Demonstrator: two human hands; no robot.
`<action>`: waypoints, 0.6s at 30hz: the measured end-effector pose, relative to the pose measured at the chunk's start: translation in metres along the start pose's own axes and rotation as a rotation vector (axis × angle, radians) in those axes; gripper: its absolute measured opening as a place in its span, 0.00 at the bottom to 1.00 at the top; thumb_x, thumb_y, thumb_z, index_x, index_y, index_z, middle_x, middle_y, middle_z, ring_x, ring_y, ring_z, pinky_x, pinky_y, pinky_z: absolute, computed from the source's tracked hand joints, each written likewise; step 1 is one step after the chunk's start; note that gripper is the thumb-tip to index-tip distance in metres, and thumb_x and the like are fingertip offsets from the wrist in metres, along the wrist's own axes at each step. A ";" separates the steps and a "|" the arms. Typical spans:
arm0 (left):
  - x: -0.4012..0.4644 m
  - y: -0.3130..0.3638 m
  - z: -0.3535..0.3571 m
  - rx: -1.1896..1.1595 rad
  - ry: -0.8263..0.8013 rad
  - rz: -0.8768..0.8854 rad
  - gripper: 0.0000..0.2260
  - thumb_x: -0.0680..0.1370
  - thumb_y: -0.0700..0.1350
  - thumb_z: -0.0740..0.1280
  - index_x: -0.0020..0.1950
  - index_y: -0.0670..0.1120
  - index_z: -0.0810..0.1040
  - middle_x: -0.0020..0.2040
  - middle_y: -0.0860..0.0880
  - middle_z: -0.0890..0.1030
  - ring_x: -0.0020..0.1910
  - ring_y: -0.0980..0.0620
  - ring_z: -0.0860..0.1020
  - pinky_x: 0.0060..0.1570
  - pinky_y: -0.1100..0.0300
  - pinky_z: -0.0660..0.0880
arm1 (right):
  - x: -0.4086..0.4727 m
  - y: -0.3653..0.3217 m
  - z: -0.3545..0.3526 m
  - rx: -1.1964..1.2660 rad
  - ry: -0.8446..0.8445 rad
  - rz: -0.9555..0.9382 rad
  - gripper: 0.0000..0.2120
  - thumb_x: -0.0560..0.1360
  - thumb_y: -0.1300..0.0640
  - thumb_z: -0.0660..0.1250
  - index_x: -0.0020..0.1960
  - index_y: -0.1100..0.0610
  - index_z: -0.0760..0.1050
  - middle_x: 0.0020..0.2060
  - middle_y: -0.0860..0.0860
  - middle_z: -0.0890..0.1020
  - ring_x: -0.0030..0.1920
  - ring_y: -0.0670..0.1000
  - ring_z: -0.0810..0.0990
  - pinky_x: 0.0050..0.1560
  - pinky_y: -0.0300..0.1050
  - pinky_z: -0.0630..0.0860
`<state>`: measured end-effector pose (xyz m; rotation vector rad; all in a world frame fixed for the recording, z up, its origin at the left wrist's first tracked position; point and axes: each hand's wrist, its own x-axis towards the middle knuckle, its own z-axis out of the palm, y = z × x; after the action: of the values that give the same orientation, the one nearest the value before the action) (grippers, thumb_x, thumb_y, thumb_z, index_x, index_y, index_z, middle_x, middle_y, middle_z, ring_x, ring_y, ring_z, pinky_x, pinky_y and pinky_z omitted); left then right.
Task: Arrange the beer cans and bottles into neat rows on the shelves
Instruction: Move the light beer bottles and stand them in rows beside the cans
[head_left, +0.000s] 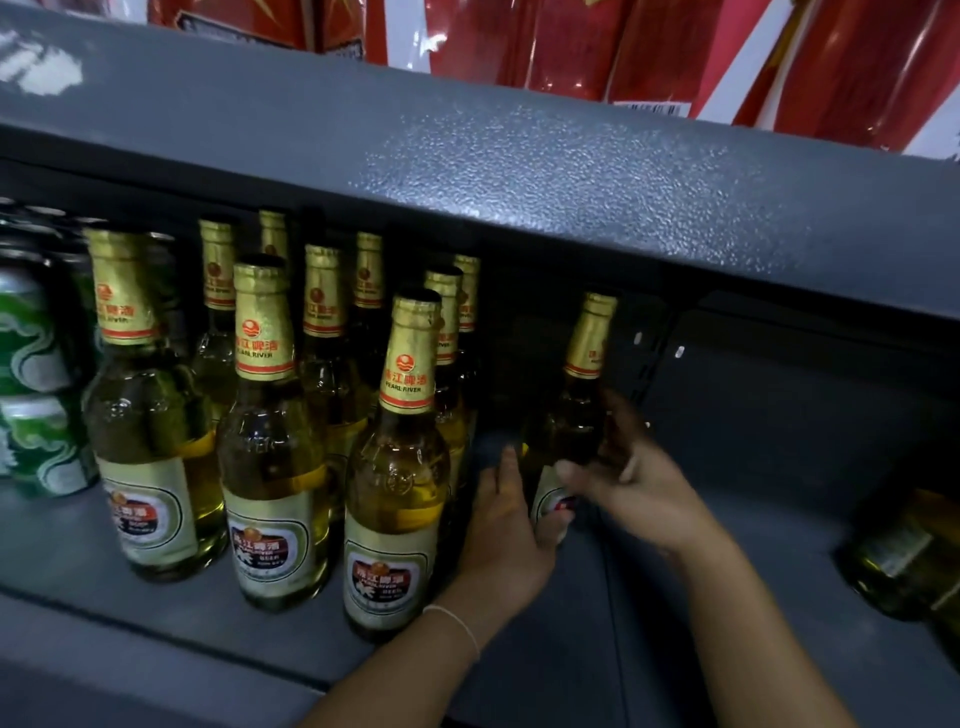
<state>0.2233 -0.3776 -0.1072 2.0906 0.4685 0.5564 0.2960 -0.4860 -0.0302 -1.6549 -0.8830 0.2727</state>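
Note:
Several Pearl River beer bottles (400, 467) with gold foil necks stand in rows on a dark grey shelf (78, 551). One more such bottle (584, 395) stands upright and apart to their right, deeper in. My left hand (506, 535) grips its lower body from the left, and my right hand (634, 478) holds its body from the right. Its base is hidden behind my fingers. Green beer cans (31, 405) are stacked at the far left.
The grey shelf above (519, 171) overhangs the bottle tops. Red packages (649, 47) sit on it. At the right edge another bottle (904, 561) lies or leans on the shelf. Bare shelf stretches between my hands and that bottle.

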 end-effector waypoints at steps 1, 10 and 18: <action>0.001 -0.001 0.000 -0.010 -0.005 -0.003 0.38 0.78 0.53 0.66 0.80 0.48 0.45 0.76 0.47 0.56 0.75 0.49 0.58 0.70 0.63 0.55 | -0.001 0.007 0.000 0.007 -0.018 0.001 0.38 0.72 0.73 0.70 0.72 0.45 0.61 0.52 0.42 0.84 0.56 0.42 0.82 0.51 0.36 0.78; 0.005 -0.007 0.003 -0.047 0.042 -0.080 0.35 0.80 0.47 0.64 0.79 0.43 0.45 0.78 0.45 0.58 0.76 0.50 0.57 0.73 0.63 0.53 | 0.019 0.034 0.020 -0.092 0.205 -0.101 0.37 0.71 0.68 0.74 0.67 0.37 0.63 0.57 0.42 0.80 0.55 0.38 0.81 0.52 0.35 0.79; 0.002 -0.007 0.001 -0.205 0.107 -0.196 0.33 0.74 0.37 0.65 0.77 0.45 0.57 0.71 0.48 0.70 0.71 0.51 0.67 0.71 0.58 0.63 | 0.025 0.052 0.032 -0.135 0.328 -0.084 0.32 0.68 0.54 0.79 0.68 0.49 0.71 0.57 0.44 0.82 0.56 0.43 0.82 0.55 0.49 0.81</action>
<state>0.2244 -0.3736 -0.1129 1.8036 0.6425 0.5767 0.3146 -0.4473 -0.0805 -1.7202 -0.7307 -0.1174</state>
